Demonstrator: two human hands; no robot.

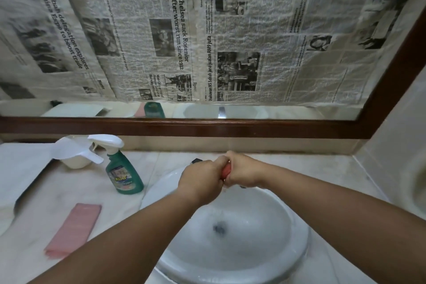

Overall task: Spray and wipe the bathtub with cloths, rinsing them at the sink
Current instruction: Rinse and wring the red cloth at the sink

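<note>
Spillage is looking like the likeliest trouble here. The left hand (202, 177) and right hand (245, 173) are both clenching, each grip curling tight round the red cloth (227, 169), which is sitting between the two fists above the back of the sink (265, 219). If they are twisting it this close to the rim, water may be flicking past the bowl onto the surface (288, 163). From there it could be creeping toward the folded pink cloth (73, 228) lying left of the sink. An elbow swinging left could be knocking over the spray bottle (123, 168), which is standing upright just beside the bowl.

Nearly all of the red cloth is hiding inside the fists, so I cannot tell how wet or how twisted it is. The hands are also covering the tap, with only a dark part (196, 160) showing. Blur is making it hard to tell whether water is running. The bathtub is lying out of view.
</note>
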